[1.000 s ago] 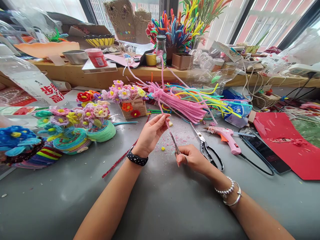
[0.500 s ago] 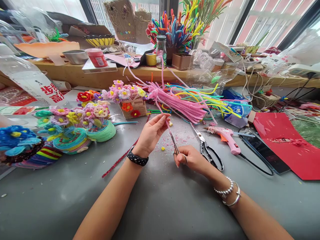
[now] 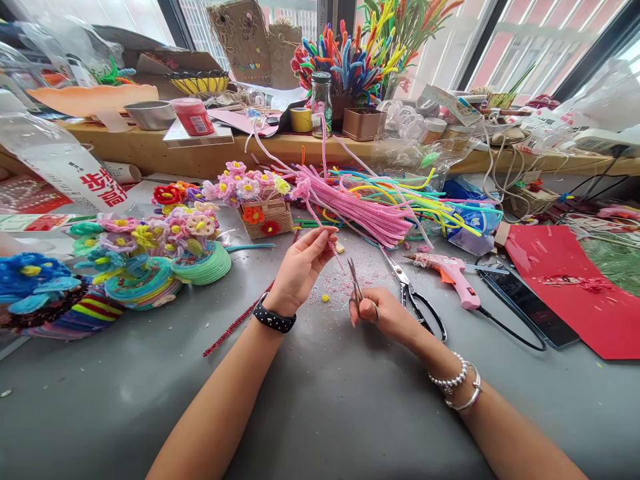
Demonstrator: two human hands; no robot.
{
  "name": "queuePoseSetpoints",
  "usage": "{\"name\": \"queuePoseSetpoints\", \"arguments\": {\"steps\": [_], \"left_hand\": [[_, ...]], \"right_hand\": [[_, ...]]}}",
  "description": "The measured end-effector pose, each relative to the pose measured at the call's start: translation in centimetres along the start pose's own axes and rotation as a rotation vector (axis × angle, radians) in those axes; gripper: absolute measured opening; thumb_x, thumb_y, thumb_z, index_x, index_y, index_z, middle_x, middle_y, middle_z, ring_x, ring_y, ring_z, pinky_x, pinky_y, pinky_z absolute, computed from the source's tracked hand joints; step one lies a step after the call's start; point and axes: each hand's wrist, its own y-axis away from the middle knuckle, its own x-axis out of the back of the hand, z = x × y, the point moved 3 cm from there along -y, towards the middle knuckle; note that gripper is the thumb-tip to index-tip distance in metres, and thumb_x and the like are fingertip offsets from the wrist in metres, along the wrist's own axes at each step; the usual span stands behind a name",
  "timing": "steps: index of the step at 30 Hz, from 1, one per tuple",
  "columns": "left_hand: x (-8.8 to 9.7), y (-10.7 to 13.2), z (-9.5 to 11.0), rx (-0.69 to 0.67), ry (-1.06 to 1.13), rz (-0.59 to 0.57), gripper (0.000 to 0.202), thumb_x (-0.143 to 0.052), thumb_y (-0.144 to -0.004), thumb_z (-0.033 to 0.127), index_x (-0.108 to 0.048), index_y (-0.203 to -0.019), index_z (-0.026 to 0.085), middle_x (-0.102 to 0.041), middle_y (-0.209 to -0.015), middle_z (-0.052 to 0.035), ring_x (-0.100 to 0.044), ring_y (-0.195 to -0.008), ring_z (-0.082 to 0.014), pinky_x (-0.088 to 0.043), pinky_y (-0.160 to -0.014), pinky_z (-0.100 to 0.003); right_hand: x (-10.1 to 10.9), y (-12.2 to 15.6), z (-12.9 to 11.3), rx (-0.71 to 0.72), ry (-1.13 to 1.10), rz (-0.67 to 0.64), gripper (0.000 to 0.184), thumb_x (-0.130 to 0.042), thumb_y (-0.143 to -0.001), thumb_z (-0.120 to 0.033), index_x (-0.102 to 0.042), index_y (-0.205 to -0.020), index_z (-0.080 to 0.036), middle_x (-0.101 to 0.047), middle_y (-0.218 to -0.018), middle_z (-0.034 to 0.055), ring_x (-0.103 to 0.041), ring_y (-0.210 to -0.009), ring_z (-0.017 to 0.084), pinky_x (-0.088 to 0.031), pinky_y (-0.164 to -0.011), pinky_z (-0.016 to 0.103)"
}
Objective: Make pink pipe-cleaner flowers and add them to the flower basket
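Note:
My left hand (image 3: 303, 263) pinches a thin pink pipe cleaner stem (image 3: 314, 217) that rises to a small pink flower head (image 3: 302, 189). My right hand (image 3: 383, 313) grips small scissors (image 3: 355, 285), blades pointing up and a little apart from the stem's lower end. Pink trimmings (image 3: 345, 285) are scattered on the grey table (image 3: 320, 407) between both hands. A thick bundle of pink pipe cleaners (image 3: 365, 210) lies just behind.
Large scissors (image 3: 413, 293), a pink glue gun (image 3: 453, 270) and a phone (image 3: 527, 303) lie to the right, beside red paper (image 3: 575, 280). Finished pipe cleaner flowers (image 3: 150, 247) crowd the left. A red glitter stem (image 3: 240, 317) lies near my left wrist.
The small scissors have drawn back from the pink stem and tipped more upright. My left hand stays in place with the stem.

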Motion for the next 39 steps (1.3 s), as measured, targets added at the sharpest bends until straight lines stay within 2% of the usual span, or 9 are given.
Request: {"name": "queuePoseSetpoints", "arguments": {"steps": [5,9,18,25,33,39], "left_hand": [[-0.34,0.22,-0.18,0.039,-0.037,-0.077,0.012,-0.062,-0.069,0.018,-0.067,-0.079,0.014,-0.061,-0.072,0.0,-0.054,-0.067,-0.0049,-0.041,-0.067,-0.016],[-0.67,0.42,-0.46,0.072,-0.049,-0.112,0.013,-0.062,-0.069,0.019,-0.067,-0.08,0.013,-0.06,-0.07,-0.0001,-0.053,-0.066,-0.0051,-0.042,-0.066,-0.016],[-0.51,0.3,-0.15,-0.004,-0.077,-0.087,0.011,-0.062,-0.07,0.019,-0.067,-0.079,0.015,-0.062,-0.076,-0.0006,-0.054,-0.071,-0.0058,-0.042,-0.069,-0.016],[-0.45,0.28,-0.06,-0.013,-0.077,-0.081,0.011,-0.061,-0.07,0.02,-0.067,-0.078,0.016,-0.062,-0.074,-0.0006,-0.054,-0.069,-0.0064,-0.042,-0.068,-0.018],[-0.46,0.48,-0.1,0.057,-0.1,-0.128,0.013,-0.061,-0.071,0.023,-0.067,-0.08,0.016,-0.061,-0.074,-0.0007,-0.053,-0.069,-0.0067,-0.04,-0.067,-0.018],[-0.6,0.72,-0.31,0.109,-0.158,-0.158,0.014,-0.061,-0.071,0.026,-0.068,-0.08,0.017,-0.062,-0.08,-0.0017,-0.053,-0.076,-0.0092,-0.039,-0.069,-0.02]], "right_hand": [[-0.4,0.1,-0.16,0.002,0.032,-0.083,0.076,-0.021,-0.059,-0.081,-0.055,-0.059,-0.012,-0.044,-0.054,-0.0012,-0.037,-0.051,0.009,-0.026,-0.048,0.022],[-0.55,0.02,-0.19,0.009,0.007,-0.087,0.075,-0.023,-0.058,-0.081,-0.054,-0.059,-0.012,-0.044,-0.053,-0.0016,-0.037,-0.05,0.008,-0.027,-0.048,0.021],[-0.41,-0.1,0.26,-0.026,-0.009,0.08,0.063,-0.034,-0.064,-0.074,-0.048,-0.046,-0.015,-0.044,-0.045,-0.0018,-0.038,-0.047,0.008,-0.028,-0.048,0.022],[-0.16,-0.24,0.07,-0.059,-0.004,0.11,0.062,-0.039,-0.06,-0.075,-0.041,-0.041,-0.016,-0.044,-0.043,-0.0022,-0.035,-0.044,0.007,-0.028,-0.046,0.021],[-0.01,0.03,-0.17,0.012,0.023,0.023,0.072,-0.025,-0.06,-0.08,-0.053,-0.056,-0.014,-0.043,-0.051,-0.0014,-0.036,-0.049,0.009,-0.026,-0.048,0.022],[-0.37,-0.09,-0.15,0.005,0.066,-0.021,0.074,-0.022,-0.058,-0.082,-0.051,-0.057,-0.014,-0.039,-0.05,-0.0026,-0.035,-0.048,0.008,-0.025,-0.047,0.022]]}}
